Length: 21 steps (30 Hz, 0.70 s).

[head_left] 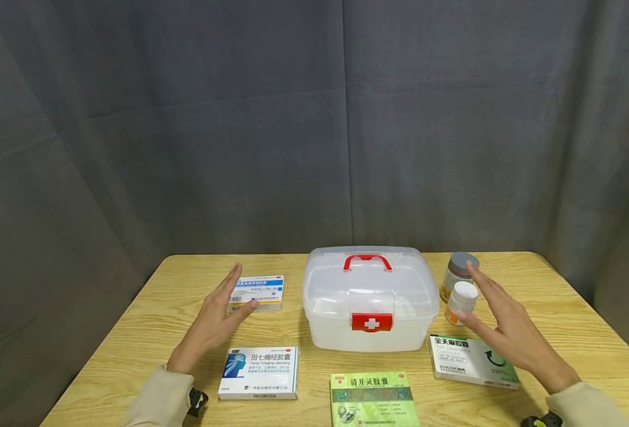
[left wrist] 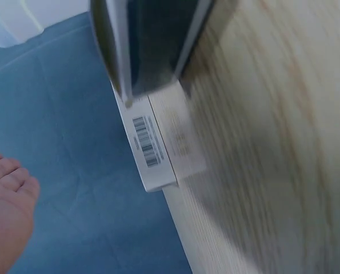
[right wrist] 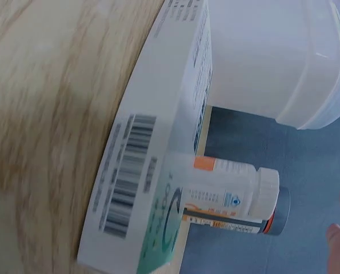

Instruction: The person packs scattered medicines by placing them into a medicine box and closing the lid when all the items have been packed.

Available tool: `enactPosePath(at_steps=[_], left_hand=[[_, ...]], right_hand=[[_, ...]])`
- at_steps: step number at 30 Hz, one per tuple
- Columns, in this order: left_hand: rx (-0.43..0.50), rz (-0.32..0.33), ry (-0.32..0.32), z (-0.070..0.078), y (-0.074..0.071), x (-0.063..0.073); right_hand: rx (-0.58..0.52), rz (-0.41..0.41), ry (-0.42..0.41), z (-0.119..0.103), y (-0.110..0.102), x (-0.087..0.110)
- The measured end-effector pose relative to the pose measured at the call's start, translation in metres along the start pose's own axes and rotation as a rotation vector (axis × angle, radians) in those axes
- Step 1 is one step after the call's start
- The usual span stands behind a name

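My left hand (head_left: pixel 207 323) is raised at the left with its fingers straight and nothing held. Behind its fingertips lies a blue-and-white medicine box (head_left: pixel 263 292); a white medicine box with a blue head picture (head_left: pixel 261 373) lies nearer, right of the wrist. Over on the right, my right hand (head_left: pixel 514 329) is likewise raised with straight fingers and holds nothing. It partly covers a white and green capsule box (head_left: pixel 469 362) and overlaps a white-capped bottle (head_left: pixel 462 301) and a grey-lidded bottle (head_left: pixel 455 277). Between the hands stands a translucent first-aid box (head_left: pixel 325 326), its lid down.
A green medicine box (head_left: pixel 373 400) lies at the front middle of the wooden table (head_left: pixel 133 332), cut off by the frame. The first-aid box has a red handle (head_left: pixel 367 259) and a red latch (head_left: pixel 372 322) with a white cross. Grey curtains (head_left: pixel 261 148) hang behind and beside the table.
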<state>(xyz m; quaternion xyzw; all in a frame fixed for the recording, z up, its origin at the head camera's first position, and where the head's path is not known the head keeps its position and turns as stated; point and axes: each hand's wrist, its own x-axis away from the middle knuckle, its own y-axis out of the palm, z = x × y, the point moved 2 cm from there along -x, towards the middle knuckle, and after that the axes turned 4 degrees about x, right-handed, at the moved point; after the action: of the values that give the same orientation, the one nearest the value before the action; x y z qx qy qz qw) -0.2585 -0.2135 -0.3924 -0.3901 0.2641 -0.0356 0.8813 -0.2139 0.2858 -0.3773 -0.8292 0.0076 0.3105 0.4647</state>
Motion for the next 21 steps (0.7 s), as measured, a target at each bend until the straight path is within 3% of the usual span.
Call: enactPosePath(at_steps=[9,21], left_hand=[[0.053,-0.014,0.029,0.01,0.01,-0.004],[0.111,-0.023,0.058,0.023,0.028,-0.01]], right_hand=[[-0.037,0.005,0.008,-0.005,0.009,-0.002],[-0.039,0.028,-0.046,-0.008,0.023,-0.004]])
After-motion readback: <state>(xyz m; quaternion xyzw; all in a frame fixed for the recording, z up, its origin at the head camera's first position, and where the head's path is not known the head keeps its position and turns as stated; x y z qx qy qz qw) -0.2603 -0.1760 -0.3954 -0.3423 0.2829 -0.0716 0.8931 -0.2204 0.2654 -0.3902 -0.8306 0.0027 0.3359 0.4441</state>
